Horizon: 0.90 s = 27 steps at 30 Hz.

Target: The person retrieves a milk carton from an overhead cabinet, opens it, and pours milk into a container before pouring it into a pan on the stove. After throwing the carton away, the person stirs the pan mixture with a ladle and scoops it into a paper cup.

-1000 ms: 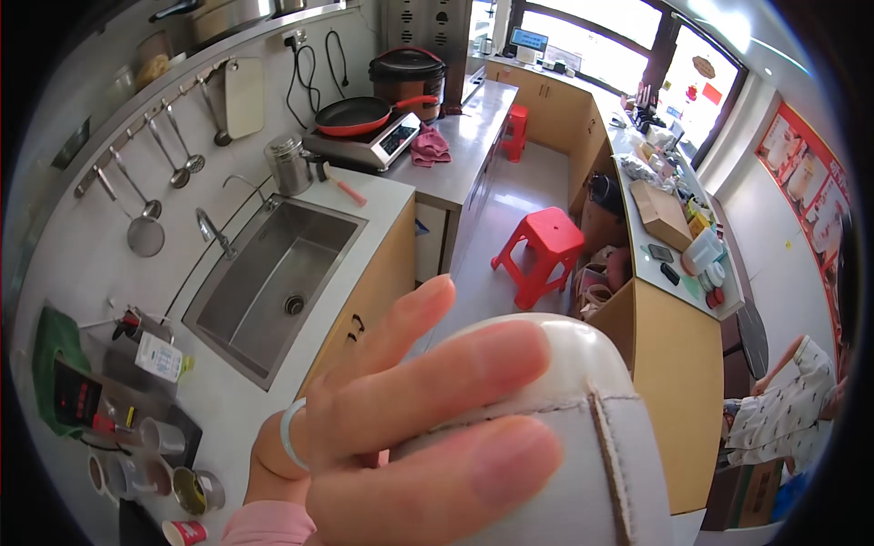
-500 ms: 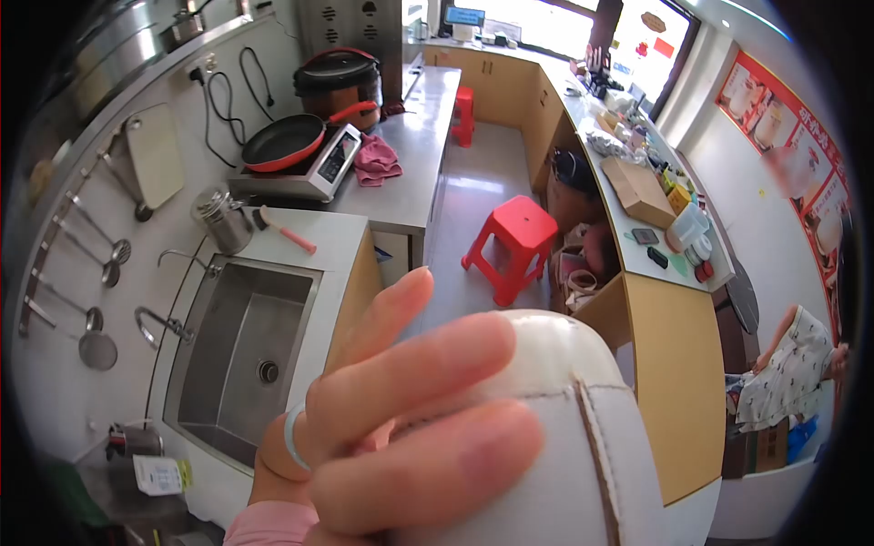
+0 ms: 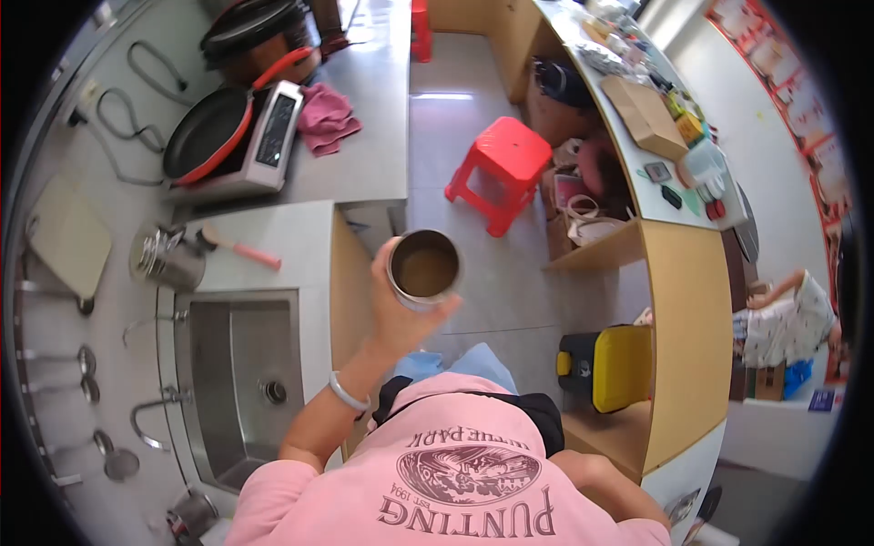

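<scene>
My hands are apart: L hand (image 3: 399, 318) is clamped round a metal cup (image 3: 425, 269), thumb on one side, fingers on the other. R hand's out of sight, so can't tell what it's doing; only the bent R arm (image 3: 608, 484) shows by my pink T-shirt (image 3: 360, 491). Cup's mouth-up in front of me, over the floor (image 3: 496, 291), just past the edge of the sink bench (image 3: 278, 223). Inside looks brownish; can't tell if that's liq. Pale bangle (image 3: 349, 393) on L wrist.

To my L: s/steel sink (image 3: 208, 364), a clip-top jar (image 3: 173, 262) & a pink-handled tool (image 3: 250, 252) nr its far end. Beyond, a red frying pan (image 3: 208, 136) on an induction cooker (image 3: 275, 136), w/ a pink cloth (image 3: 328, 118) beside. Red plastic stool (image 3: 510, 150) ahead; black-&-yellow bin (image 3: 623, 366) to my R, under the wooden-sided bench (image 3: 694, 328).
</scene>
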{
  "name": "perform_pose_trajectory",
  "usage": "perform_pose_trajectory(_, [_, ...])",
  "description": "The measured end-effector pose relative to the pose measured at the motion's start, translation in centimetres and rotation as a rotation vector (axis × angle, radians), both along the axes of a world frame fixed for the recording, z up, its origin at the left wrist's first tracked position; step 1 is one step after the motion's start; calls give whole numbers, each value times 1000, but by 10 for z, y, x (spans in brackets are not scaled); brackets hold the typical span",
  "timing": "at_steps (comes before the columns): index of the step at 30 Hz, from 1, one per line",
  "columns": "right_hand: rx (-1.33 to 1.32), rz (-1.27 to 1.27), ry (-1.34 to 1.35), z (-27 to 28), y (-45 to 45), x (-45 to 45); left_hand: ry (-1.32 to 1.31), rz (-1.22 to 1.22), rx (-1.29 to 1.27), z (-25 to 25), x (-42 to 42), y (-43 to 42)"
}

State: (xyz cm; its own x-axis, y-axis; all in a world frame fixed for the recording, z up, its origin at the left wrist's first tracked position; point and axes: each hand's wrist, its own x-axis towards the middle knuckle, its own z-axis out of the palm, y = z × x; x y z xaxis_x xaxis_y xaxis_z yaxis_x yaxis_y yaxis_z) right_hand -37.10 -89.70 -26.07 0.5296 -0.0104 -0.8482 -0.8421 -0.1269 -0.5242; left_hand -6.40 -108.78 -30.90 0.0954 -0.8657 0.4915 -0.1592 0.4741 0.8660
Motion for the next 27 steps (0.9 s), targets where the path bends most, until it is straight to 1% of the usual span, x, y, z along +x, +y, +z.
perform_pose_trajectory(2, [10, -25, 29, -2, -8, -4, 71, 86, 129, -42, 5, -40])
perform_pose_trajectory(4, [-60, -47, -55, -2, -20, -7, -51, 230, 226, -81, 22, -85])
perform_pose_trajectory(5, [-89, -83, -96, -7, -22, -12, -87, 326, 181, -92, 27, -111])
perform_pose_trajectory(6, [-120, -124, -131, -8, -23, -18, -123, 325, 264, -80, 33, -130])
perform_pose_trajectory(7, [-97, -100, -116, -5, -33, -19, -156, 330, 405, -47, 29, -140])
perform_pose_trajectory(8, [-70, -74, -99, -1, -43, -21, -85, 292, 249, -94, 46, -177])
perform_pose_trajectory(9, [-59, -114, -27, -1, -51, -25, 55, 459, 296, -108, 44, -199])
perform_pose_trajectory(10, [-110, -164, -66, -8, -60, -34, -132, 667, 164, -130, 52, -226])
perform_pose_trajectory(12, [-194, -272, -149, -24, -66, -54, -280, 577, 33, -166, 92, -276])
perform_pose_trajectory(13, [-162, -141, -98, -26, -83, -63, -235, 649, 61, -173, 94, -290])
perform_pose_trajectory(14, [-109, -200, -45, 5, -113, -63, -187, 719, 88, -180, 95, -303])
perform_pose_trajectory(16, [-138, -244, -92, -5, -133, -86, -256, 881, 16, -195, 113, -327])
perform_pose_trajectory(18, [-124, -246, -56, -6, -156, -107, -287, 1030, -5, -213, 126, -346])
perform_pose_trajectory(21, [-100, -235, -4, -16, -192, -140, -158, 1067, 191, -228, 134, -345])
perform_pose_trajectory(22, [-94, -228, 6, -20, -205, -149, -280, 1249, 277, -220, 120, -342])
perform_pose_trajectory(24, [-122, -253, -8, -16, -230, -163, -310, 1285, 288, -214, 109, -343])
perform_pose_trajectory(27, [-97, -280, -33, -21, -247, -182, -296, 1182, 209, -218, 113, -346])
